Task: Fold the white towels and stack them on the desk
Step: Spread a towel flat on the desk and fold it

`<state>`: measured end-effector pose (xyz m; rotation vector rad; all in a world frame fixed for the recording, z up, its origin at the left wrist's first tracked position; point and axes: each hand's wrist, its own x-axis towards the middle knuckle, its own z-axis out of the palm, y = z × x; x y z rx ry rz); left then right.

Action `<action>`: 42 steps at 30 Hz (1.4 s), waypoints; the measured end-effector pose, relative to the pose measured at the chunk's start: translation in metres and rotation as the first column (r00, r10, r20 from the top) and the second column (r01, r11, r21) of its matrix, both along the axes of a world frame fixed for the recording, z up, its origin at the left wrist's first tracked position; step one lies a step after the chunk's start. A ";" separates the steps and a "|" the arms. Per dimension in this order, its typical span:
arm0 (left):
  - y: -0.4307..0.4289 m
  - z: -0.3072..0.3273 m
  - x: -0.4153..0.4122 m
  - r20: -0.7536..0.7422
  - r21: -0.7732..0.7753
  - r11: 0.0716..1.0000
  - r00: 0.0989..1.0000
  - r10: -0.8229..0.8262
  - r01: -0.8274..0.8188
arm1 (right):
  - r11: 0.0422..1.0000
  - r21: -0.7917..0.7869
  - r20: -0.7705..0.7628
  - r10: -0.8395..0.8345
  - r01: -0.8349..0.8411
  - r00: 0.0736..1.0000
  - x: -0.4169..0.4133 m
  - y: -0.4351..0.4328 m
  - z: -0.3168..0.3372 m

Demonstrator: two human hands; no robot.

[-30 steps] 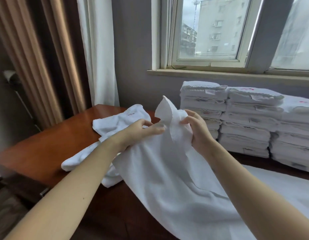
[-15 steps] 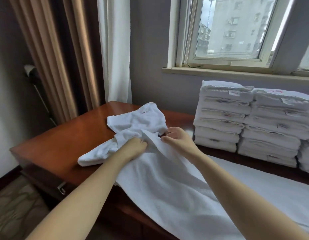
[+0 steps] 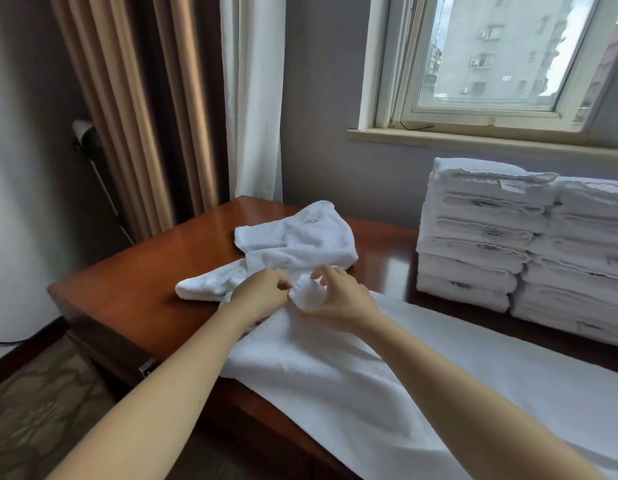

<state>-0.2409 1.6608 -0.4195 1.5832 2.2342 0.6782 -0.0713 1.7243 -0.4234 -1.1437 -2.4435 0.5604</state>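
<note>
A long white towel (image 3: 387, 368) lies spread across the brown wooden desk (image 3: 127, 285), running off toward the lower right. At its far end, near the desk's middle, my left hand (image 3: 259, 292) pinches the bunched towel edge. My right hand (image 3: 338, 296) grips the same bunched corner from the right, fingers curled over it. Behind my hands lies a second, crumpled white towel (image 3: 300, 240) with a small logo. Two stacks of folded white towels (image 3: 480, 233) stand at the back right of the desk under the window.
Brown and white curtains (image 3: 183, 109) hang at the back left beside the window (image 3: 501, 60). A lamp (image 3: 84, 133) stands left of the desk. The desk's left edge drops to a patterned carpet (image 3: 41, 403). A drawer handle (image 3: 148, 365) shows on the desk front.
Both hands have lowered the raised towel corner down onto the desk and drawn close together on it. The view has swung left, so the stacks sit further right.
</note>
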 end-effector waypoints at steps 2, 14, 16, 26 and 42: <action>0.002 -0.001 -0.002 0.085 0.016 0.999 0.995 0.049 -0.051 | 0.994 0.079 -0.143 -0.061 0.073 0.988 -0.001 0.000 0.003; 0.014 0.001 -0.011 0.345 -0.027 0.988 0.926 0.153 -0.153 | 0.984 -0.077 -0.256 -0.173 0.158 0.951 0.004 0.018 0.010; 0.016 -0.005 -0.015 0.319 -0.028 0.988 0.936 0.152 -0.152 | 0.979 -0.156 -0.152 -0.157 0.133 0.976 0.000 0.027 0.007; 0.025 -0.005 -0.031 -0.128 0.071 0.993 0.986 0.103 -0.095 | 0.965 -0.203 0.095 -0.148 0.165 0.984 -0.027 0.043 0.003; 0.025 -0.023 -0.028 -0.125 0.198 0.979 0.992 -0.026 0.051 | 0.959 0.072 -0.087 -0.268 0.274 0.960 -0.037 0.064 -0.001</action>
